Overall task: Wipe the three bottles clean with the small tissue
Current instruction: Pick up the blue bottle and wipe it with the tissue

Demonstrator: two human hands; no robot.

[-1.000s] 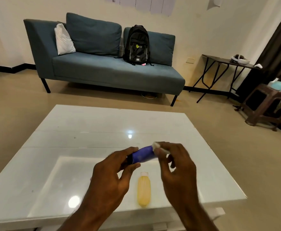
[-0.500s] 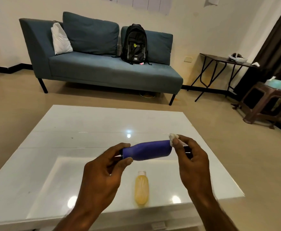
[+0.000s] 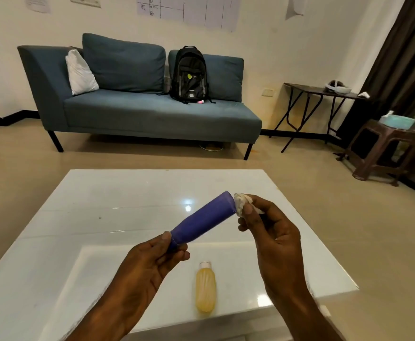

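Above a glossy white bench (image 3: 127, 193), the left hand (image 3: 142, 269) has its grip pinched on the lower end of a purple bottle (image 3: 202, 221) tilted up to the right. The right hand (image 3: 273, 232) presses a small white tissue (image 3: 240, 204), grasped in its fingertips, against the bottle's upper end. A yellow bottle (image 3: 205, 289) lies flat on the bench. No label is readable on either.

Bare forearms (image 3: 117, 308), no sleeves

view: single head-worn wide-angle | faces: forward and down across white table (image 3: 117, 212) toward blue sofa (image 3: 152, 114) on far wall | range: both hands close, low in frame; sofa well beyond | overlap: none, one view
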